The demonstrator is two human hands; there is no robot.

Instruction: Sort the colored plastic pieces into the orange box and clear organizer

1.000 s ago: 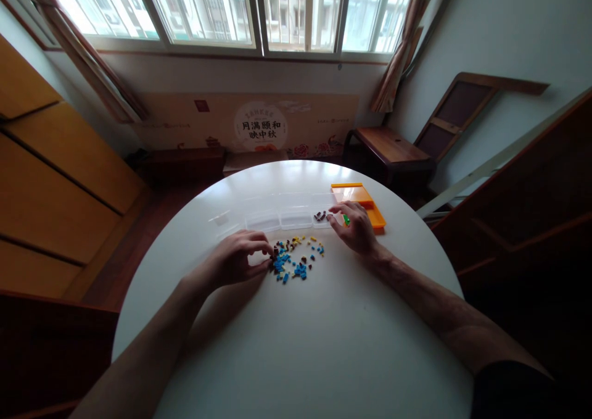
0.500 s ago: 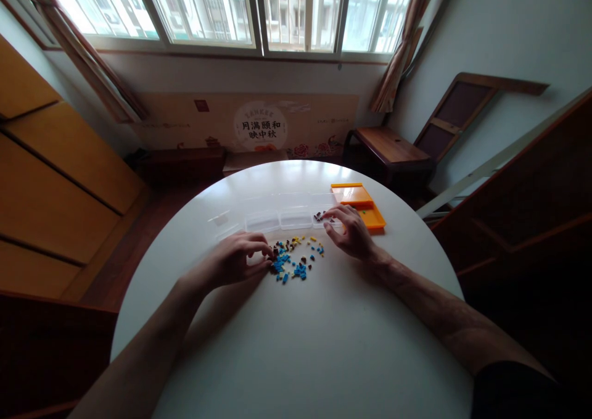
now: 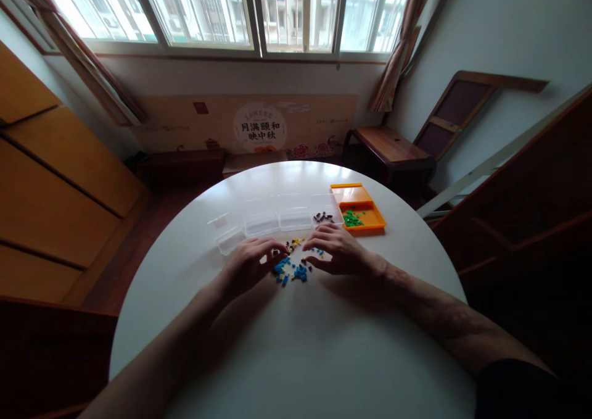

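Note:
My left hand (image 3: 253,260) is at the left side of a loose pile of small building bricks, its thumb and forefinger drawn together over some brown bricks (image 3: 290,246). What its fingertips hold, if anything, is too small to make out. Across the pile, my right hand (image 3: 340,251) hovers with thumb and fingers apart and nothing visible between them. Blue bricks (image 3: 300,273) lie just below the hands, and yellow bricks (image 3: 297,241) are between them. Beyond the hands stands a clear divided box (image 3: 296,220), with dark brown bricks (image 3: 324,216) in its right compartment.
An orange tray (image 3: 377,228) holding green bricks (image 3: 354,218) stands at the right end of the clear box. Everything rests on a round white table (image 3: 296,345). Behind it are a wooden stool (image 3: 393,144) and a printed panel (image 3: 185,120) below the window.
My right hand has moved back from the clear box's right compartment to the pile, uncovering the brown and green bricks. My left hand has shifted slightly right and up, its fingertips closer together.

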